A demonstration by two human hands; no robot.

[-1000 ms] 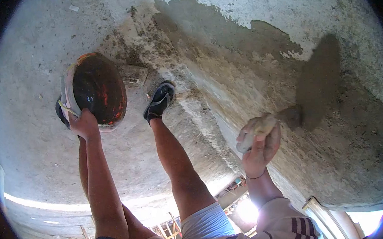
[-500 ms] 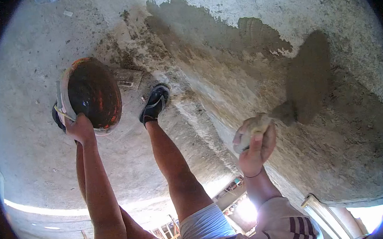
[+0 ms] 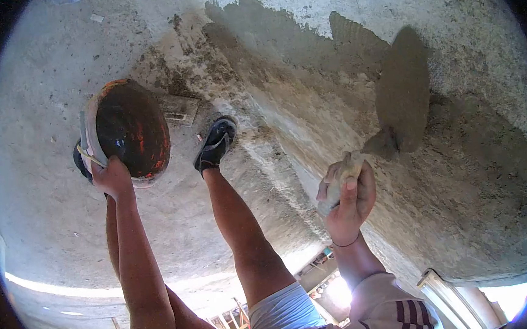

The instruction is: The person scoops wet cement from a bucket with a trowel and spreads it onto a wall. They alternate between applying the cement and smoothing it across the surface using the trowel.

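Observation:
My left hand (image 3: 114, 176) is closed on the near rim of a round, mortar-stained bucket (image 3: 133, 132), which is tilted so its dark inside and orange streaks show. On the right, my right hand (image 3: 346, 196) grips the pale, crusted handle of a trowel (image 3: 402, 90). The trowel's broad grey blade lies over the wall, close to the edge of a patch of wet mortar (image 3: 272, 32). Whether the blade touches the wall I cannot tell.
A flat rectangular tool (image 3: 177, 109) rests on the floor between the bucket and my sandalled foot (image 3: 216, 142). The rough wall (image 3: 462, 212) rises along the right. A pale frame-like object (image 3: 456, 301) stands at the lower right.
The trowel blade has moved left and slightly up across the wall, with my right hand shifting a little left. The bucket and my left hand have barely shifted in view.

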